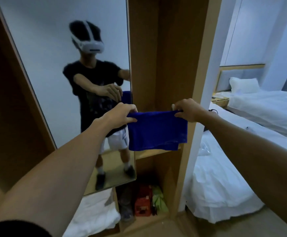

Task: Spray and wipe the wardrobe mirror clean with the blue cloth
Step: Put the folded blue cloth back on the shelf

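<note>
Left hand [124, 113] and right hand [186, 109] each pinch a top corner of the blue cloth [156, 130] beside the mirror [53, 57], so wiping looks unstarted or finished.

The wardrobe's bottom compartment [166, 218] holds a red box [143, 202] beside a green bag [159, 199]; white bedding covers the bed [225, 185].

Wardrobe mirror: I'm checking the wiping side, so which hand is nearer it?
Left. The left hand pinches the blue cloth beside the mirror edge; the right hand pinches its far corner.

Mirror [53, 48] top (and left) cropped
</note>
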Demonstrator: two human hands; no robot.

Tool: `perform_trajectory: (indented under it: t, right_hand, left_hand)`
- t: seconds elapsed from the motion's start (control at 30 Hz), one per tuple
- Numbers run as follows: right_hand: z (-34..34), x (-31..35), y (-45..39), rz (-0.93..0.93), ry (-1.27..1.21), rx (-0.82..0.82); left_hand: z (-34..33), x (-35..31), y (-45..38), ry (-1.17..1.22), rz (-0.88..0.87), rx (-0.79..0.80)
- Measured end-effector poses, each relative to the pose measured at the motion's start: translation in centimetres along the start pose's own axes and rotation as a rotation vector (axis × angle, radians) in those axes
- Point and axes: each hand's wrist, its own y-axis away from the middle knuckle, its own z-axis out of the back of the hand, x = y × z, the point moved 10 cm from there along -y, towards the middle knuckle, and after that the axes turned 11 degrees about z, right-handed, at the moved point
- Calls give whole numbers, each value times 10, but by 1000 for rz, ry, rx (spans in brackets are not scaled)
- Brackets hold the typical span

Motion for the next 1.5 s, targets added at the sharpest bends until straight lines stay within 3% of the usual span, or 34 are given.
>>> perform_trajectory:
  t: [0.33,0.57,0.93,1.27,1.5]
  right_hand:
    - [-76,-80,-3,56,-61,76]
    - [-142,-100,-21,72,-134,167]
    - [-208,-115,-69,46,-43,284]
    - [-240,-103,-133,289,113,334]
    - [-253,-112,-171,287,113,328]
  left_hand:
    - [-104,-9,-38,-86,178,132]
    - [-164,18,-49,-201,347,239]
    - [-217,61,-100,-344,505,359]
    - [-251,107,-137,-337,679,339]
    - [-255,130,-159,-383,747,297]
